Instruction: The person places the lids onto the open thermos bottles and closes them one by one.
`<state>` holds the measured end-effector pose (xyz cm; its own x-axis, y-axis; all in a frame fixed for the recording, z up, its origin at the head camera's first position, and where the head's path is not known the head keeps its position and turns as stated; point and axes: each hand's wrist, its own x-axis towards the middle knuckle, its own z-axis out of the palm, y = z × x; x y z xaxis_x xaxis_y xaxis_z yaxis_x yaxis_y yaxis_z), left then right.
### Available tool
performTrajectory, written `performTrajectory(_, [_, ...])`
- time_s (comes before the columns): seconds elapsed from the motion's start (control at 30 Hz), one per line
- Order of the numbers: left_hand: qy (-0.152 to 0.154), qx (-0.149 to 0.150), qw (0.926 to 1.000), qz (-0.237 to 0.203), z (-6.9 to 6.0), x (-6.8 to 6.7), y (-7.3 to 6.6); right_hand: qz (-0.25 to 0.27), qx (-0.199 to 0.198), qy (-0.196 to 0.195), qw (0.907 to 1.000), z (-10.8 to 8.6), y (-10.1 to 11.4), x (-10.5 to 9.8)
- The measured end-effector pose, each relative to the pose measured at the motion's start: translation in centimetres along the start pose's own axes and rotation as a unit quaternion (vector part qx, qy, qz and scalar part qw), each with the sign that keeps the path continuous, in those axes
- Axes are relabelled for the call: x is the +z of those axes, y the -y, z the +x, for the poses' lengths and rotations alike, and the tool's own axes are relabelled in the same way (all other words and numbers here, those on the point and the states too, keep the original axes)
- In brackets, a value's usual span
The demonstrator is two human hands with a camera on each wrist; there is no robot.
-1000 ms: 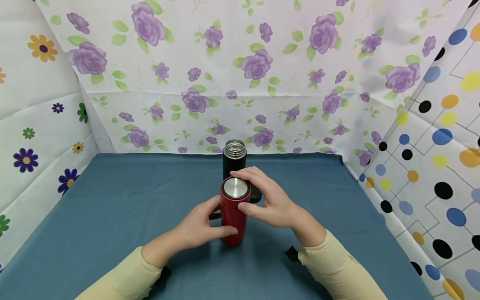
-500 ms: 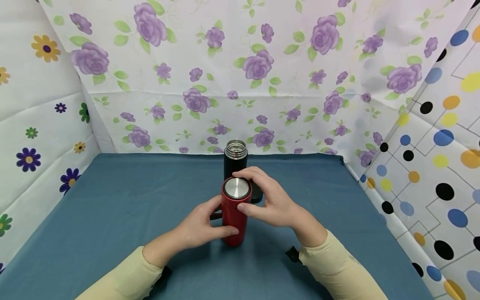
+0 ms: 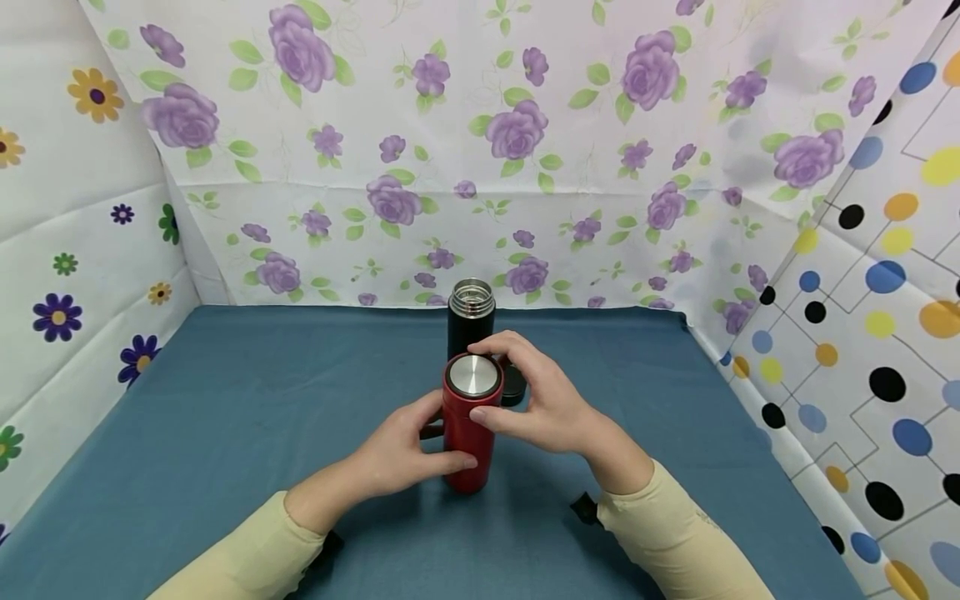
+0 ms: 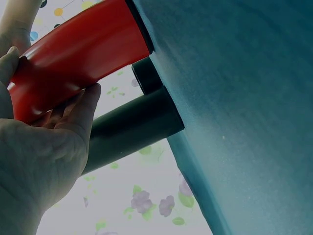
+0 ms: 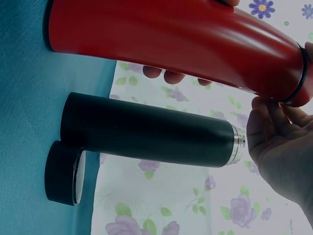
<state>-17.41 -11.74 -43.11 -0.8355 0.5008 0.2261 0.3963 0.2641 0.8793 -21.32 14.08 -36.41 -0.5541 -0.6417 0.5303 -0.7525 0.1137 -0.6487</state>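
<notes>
A red flask point(image 3: 468, 446) with a silver-topped lid point(image 3: 474, 376) stands upright on the blue cloth. My left hand point(image 3: 397, 454) holds its body, thumb across the front and fingers round the far side; in the left wrist view the same hand point(image 4: 44, 156) grips the red body point(image 4: 83, 54). My right hand point(image 3: 543, 404) pinches the lid between thumb and fingers, and shows at the lid end in the right wrist view point(image 5: 286, 147). Behind stands a black flask point(image 3: 468, 329), its steel mouth uncovered.
A black cap point(image 3: 513, 387) lies on the cloth point(image 3: 300, 375) beside the black flask; the right wrist view shows this cap point(image 5: 63, 174) against the base of the black flask point(image 5: 146, 131). Patterned sheets point(image 3: 465, 233) hang behind and at both sides.
The thumb and fingers of my right hand have shifted slightly to the left round the red flask's lid. My left hand keeps its hold, and both flasks stand where they were.
</notes>
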Motion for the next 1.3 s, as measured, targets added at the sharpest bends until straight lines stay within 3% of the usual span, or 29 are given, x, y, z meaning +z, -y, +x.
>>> performTrajectory(0.63, [0.005, 0.001, 1.0000, -0.001, 0.04, 0.06, -0.10, -0.017, 0.014, -0.015, 0.9996, 0.09, 0.08, 0.05])
performTrajectory(1.07, [0.003, -0.005, 1.0000, -0.003, -0.07, -0.01, -0.22, 0.024, -0.052, 0.031, 0.9979, 0.04, -0.35, 0.12])
performTrajectory(1.3, [0.000, -0.004, 1.0000, 0.001, -0.10, -0.01, -0.15, 0.024, -0.051, 0.030, 0.9980, -0.02, -0.39, 0.07])
